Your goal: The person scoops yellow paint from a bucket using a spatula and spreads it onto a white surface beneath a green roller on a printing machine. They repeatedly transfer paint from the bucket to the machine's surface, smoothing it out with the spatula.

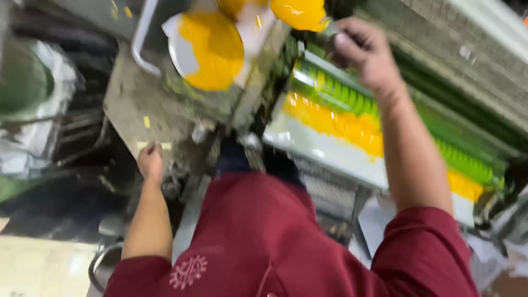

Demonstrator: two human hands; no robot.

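A single head-worn camera looks steeply down, close over the person's maroon shirt [258,236]. It faces the ink-smeared printing machine [352,126] just beyond.

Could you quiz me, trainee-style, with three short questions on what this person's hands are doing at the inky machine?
1. True or false: the right hand is raised at the top of the machine, by the yellow ink in the tray.
2. Where does the left hand rest? A) on the grimy machine body B) on the green roller C) on the sleeve
3. Fill in: the person's sleeves are dark ____.

Key: 1 true; 2 A; 3 red. The blur hides whether the right hand's grip holds anything.
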